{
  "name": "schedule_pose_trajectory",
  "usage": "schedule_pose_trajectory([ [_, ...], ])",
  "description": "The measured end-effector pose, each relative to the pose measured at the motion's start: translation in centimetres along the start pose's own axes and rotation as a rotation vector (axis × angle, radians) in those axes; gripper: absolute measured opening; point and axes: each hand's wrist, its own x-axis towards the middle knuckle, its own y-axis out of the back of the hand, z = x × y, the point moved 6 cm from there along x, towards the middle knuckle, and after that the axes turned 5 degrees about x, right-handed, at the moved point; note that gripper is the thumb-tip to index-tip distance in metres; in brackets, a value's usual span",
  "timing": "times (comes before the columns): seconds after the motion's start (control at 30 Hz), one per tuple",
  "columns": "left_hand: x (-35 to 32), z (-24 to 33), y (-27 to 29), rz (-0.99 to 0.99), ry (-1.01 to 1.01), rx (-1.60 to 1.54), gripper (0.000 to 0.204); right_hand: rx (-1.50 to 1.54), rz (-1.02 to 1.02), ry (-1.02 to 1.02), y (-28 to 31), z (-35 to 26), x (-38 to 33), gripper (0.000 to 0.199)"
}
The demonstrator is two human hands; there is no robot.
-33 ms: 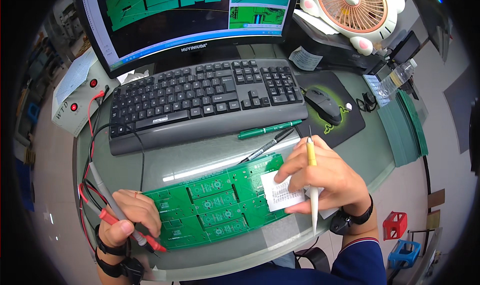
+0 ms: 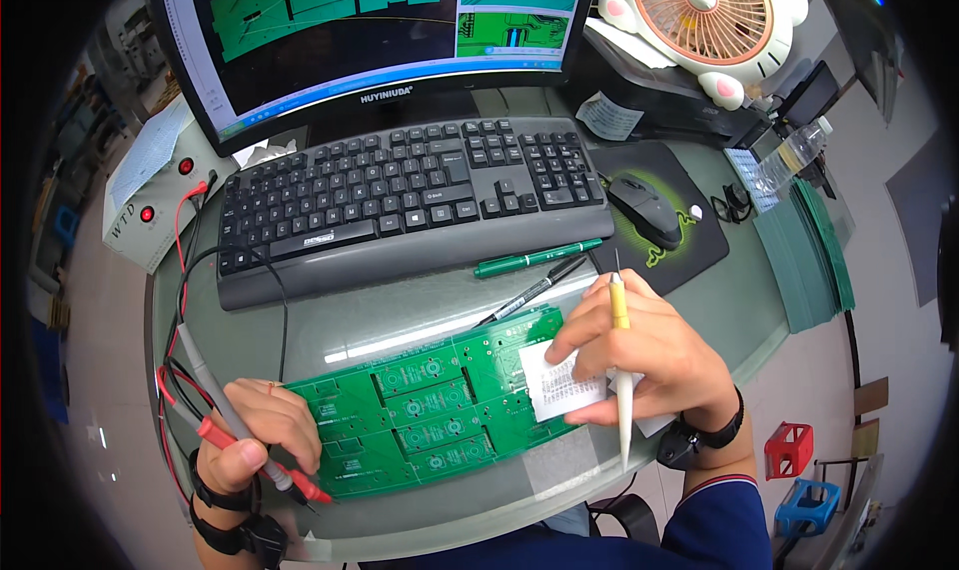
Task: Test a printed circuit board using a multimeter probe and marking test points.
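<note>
A green circuit board (image 2: pixel 350 420) with repeated panels lies slanted at the near side of the desk. My left hand (image 2: pixel 265 425) is closed round two test probes, a grey one (image 2: pixel 222 395) and a red one (image 2: pixel 213 433); their tips point down near the board's lower left corner. Its fingers rest against the board's left end. At the board's right end, my right hand (image 2: pixel 659 365) pinches a white printed paper slip (image 2: pixel 547 390). That hand also holds a slim yellow-and-white pen-like tool (image 2: pixel 624 410), its thin needle tip pointing up and away.
Beyond the board are a black keyboard (image 2: pixel 400 195), a green pen (image 2: pixel 539 258), a black pen (image 2: pixel 529 292) and a mouse (image 2: pixel 647 210). A monitor (image 2: pixel 350 95), fan (image 2: pixel 699 30) and tester box (image 2: pixel 160 190) stand behind. Probe cables (image 2: pixel 180 280) hang at left; green sheets (image 2: pixel 804 255) stand right.
My right hand, with the paper slip and pen-like tool, has shifted very slightly to the left. My left hand and the probes have not visibly moved.
</note>
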Motion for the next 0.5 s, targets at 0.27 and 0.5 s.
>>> schedule_pose_trajectory([
  [0.27, 0.0, -0.3, -0.2, 0.013, 0.002, 0.025, 0.051, -0.083, 0.195, -0.001, -0.4, 1.0, -0.3, 0.016],
  [0.5, 0.1, -0.3, -0.2, 0.002, -0.003, 0.045, 0.051, -0.067, 0.236, -0.016, -0.5, 1.5, -0.5, 0.014],
])
